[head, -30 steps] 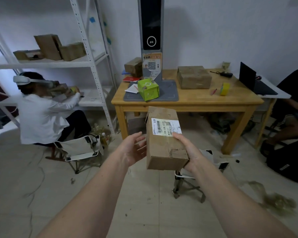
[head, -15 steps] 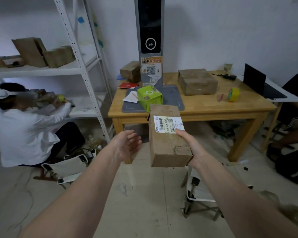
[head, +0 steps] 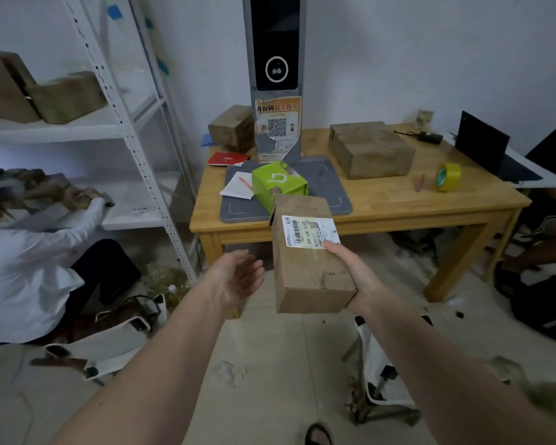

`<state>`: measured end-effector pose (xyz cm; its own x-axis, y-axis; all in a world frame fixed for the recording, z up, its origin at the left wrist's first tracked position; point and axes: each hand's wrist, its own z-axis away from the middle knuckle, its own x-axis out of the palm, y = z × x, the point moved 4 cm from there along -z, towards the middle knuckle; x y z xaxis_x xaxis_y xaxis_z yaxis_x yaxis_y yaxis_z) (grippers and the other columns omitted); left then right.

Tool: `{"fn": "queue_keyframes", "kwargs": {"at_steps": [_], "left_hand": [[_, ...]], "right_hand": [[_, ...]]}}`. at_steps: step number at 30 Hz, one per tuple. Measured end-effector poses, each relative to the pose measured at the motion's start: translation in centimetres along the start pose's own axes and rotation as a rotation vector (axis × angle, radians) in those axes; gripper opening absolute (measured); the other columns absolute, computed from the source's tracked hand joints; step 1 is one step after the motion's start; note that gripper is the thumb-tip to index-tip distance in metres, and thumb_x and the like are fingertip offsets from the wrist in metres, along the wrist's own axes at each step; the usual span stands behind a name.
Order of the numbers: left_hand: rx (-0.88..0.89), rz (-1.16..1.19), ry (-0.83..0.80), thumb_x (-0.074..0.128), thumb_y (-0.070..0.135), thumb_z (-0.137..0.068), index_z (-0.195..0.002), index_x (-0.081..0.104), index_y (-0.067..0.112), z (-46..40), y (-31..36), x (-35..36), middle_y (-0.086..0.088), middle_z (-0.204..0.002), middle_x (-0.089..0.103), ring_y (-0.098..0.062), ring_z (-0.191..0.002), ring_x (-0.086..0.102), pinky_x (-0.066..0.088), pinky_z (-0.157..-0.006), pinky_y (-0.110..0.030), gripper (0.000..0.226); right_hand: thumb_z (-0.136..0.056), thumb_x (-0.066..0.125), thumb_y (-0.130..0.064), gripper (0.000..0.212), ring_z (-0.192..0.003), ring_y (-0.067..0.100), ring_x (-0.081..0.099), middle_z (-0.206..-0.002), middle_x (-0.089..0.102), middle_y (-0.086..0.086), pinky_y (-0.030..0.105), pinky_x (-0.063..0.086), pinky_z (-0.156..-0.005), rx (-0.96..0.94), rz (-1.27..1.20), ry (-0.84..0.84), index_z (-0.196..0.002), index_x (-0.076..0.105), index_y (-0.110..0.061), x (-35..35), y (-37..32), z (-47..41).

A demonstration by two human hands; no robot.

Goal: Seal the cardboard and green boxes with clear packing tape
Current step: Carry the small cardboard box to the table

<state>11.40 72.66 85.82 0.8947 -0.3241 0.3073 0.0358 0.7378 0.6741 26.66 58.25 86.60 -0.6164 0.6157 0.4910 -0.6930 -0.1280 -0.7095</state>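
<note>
One cardboard box (head: 305, 258) gripped by right hand (head: 360, 277), left hand (head: 235, 277) fingers spread, one green box (head: 278, 184)

Parcel pickup room: scanner kiosk (head: 275, 75), shelved parcels (head: 66, 96).

In front of me stands a wooden table (head: 382, 207) carrying a grey scanner base (head: 331, 187) with a green box (head: 278, 184) on it, a large cardboard box (head: 371, 149), a smaller cardboard box (head: 231, 126), a yellow tape roll (head: 449, 177), a red booklet (head: 227, 159) and a notepad (head: 238, 187). To my left, a white metal shelf (head: 77, 130) holds two cardboard boxes (head: 42, 91).
</note>
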Motion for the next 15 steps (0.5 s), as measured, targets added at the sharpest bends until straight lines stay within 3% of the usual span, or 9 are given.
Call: {"fn": "queue_keyframes", "kwargs": {"at_steps": [15], "left_hand": [[0.040, -0.012, 0.009, 0.052, 0.021, -0.098, -0.092, 0.059, 0.008, -10.5, 9.1, 8.4, -0.008, -0.084, 0.063, -0.019, -0.073, 0.060, 0.052, -0.073, -0.030, 0.016]], "right_hand": [[-0.084, 0.070, -0.031, 0.034, -0.088, 0.023, 0.072, -0.106, 0.074, 0.008, 0.039, 0.054, -0.081, 0.018, -0.061, -0.035, -0.116, 0.068, -0.017, -0.6, -10.4, -11.7]]}}
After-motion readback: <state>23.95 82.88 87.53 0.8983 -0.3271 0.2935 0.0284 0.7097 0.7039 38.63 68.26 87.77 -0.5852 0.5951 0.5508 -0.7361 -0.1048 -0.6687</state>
